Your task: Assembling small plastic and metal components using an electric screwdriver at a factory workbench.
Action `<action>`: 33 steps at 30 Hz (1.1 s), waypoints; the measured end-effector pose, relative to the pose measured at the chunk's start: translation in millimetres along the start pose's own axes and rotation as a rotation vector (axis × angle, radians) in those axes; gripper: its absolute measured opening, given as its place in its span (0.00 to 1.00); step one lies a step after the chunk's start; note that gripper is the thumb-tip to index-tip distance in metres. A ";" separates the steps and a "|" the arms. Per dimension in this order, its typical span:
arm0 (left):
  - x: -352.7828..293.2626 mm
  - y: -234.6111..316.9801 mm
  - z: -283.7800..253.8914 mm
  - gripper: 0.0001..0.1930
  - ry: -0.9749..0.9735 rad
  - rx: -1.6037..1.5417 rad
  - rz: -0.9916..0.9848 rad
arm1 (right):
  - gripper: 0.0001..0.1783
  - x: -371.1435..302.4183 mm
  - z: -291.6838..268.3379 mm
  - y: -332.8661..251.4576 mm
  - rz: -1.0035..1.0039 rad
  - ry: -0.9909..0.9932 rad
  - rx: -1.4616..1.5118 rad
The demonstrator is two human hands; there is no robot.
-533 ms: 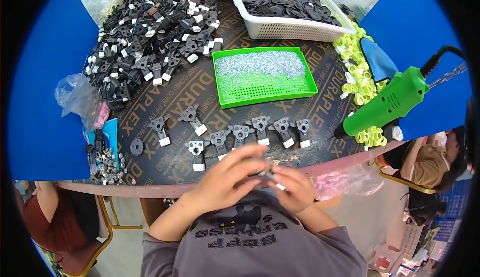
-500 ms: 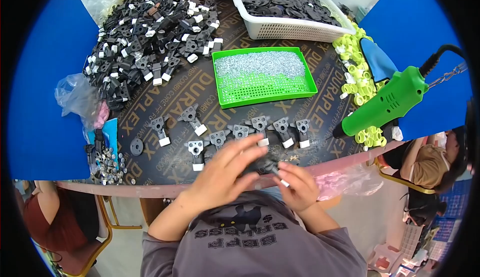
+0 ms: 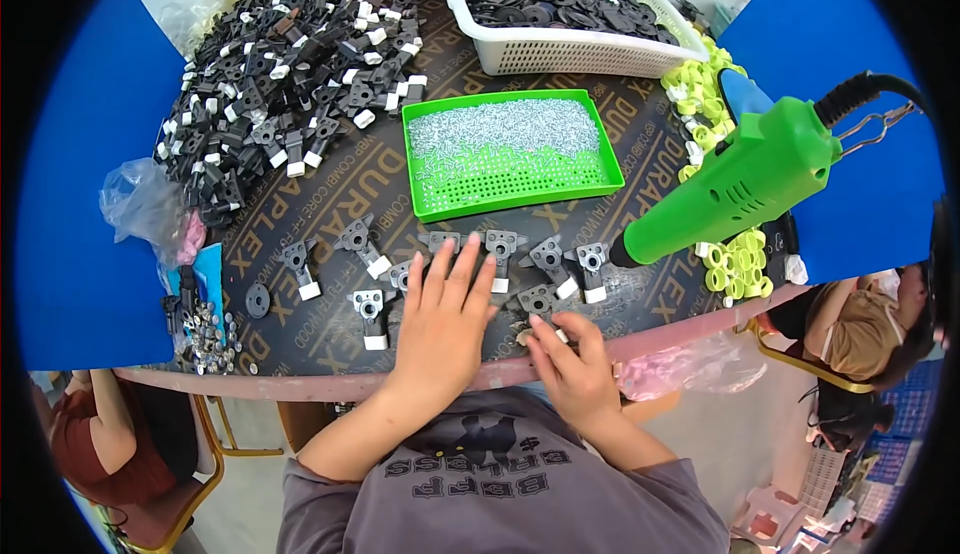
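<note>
My left hand [image 3: 441,324] lies flat with its fingers stretched out and holds nothing. Its fingertips reach over a row of black plastic parts with white ends, partly hiding some of them. My right hand [image 3: 578,369] pinches the lower end of another black plastic part [image 3: 537,300] close to the table's front edge; its white end shows between the fingers. Just beyond lie a part [image 3: 548,257] and, to its right, one [image 3: 592,260] beside the tip of the green power screwdriver [image 3: 730,186]. Further left rest a part [image 3: 369,306] and a black disc [image 3: 258,301].
A green tray [image 3: 515,206] of small silvery screws stands mid-table. Behind it is a white basket [image 3: 585,58] of black discs. Black parts with white ends form a heap [image 3: 270,114] at the far left. Yellow-green rings [image 3: 738,266] lie at right, small metal pieces [image 3: 208,334] at left.
My left hand has moved away from the held part, leftward over the row. My right hand has lowered that part to the table. The screwdriver has swung left, and the view has shifted slightly.
</note>
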State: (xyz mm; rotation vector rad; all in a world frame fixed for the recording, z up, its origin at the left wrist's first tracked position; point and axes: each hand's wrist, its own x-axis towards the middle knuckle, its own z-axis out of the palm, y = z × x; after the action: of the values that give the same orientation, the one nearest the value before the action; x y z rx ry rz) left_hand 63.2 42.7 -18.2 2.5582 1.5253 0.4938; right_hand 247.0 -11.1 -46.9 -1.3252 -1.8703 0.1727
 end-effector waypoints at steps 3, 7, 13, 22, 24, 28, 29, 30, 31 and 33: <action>3.5 7.3 4.6 0.29 -0.008 -0.073 -0.004 | 0.23 6.1 10.8 -12.9 0.120 -0.026 0.097; 4.4 12.9 -1.1 0.32 0.000 -0.139 -0.022 | 0.22 12.5 1.6 -6.1 0.014 -0.075 0.009; -12.9 21.6 2.3 0.31 -0.046 -0.297 0.120 | 0.16 29.3 -23.7 35.0 0.286 0.113 -0.099; -31.7 30.4 17.9 0.23 0.033 -0.401 0.117 | 0.13 34.0 -13.2 40.7 0.148 0.224 -0.186; -32.9 29.2 19.1 0.20 0.055 -0.424 0.098 | 0.18 40.4 -4.8 30.0 0.099 0.153 -0.130; -38.9 23.7 15.8 0.16 0.116 -0.485 0.034 | 0.20 47.5 5.3 28.8 0.150 0.042 -0.151; -41.2 21.8 14.9 0.16 0.119 -0.481 0.029 | 0.20 46.2 5.6 27.8 0.145 0.040 -0.146; -44.3 19.1 13.7 0.17 0.125 -0.476 0.009 | 0.17 45.3 6.1 26.3 0.173 0.042 -0.138; -47.5 15.7 12.5 0.17 0.130 -0.470 -0.011 | 0.14 43.0 7.0 24.3 0.204 0.043 -0.129; -48.0 8.9 3.9 0.17 0.167 -0.393 -0.025 | 0.13 37.1 6.2 17.1 0.232 0.049 -0.128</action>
State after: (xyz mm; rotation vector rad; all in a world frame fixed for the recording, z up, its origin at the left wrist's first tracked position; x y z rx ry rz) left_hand 50.9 -3.3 -29.7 2.2397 1.3429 0.9223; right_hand 251.1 29.5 -40.2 -1.6197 -1.7074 0.1402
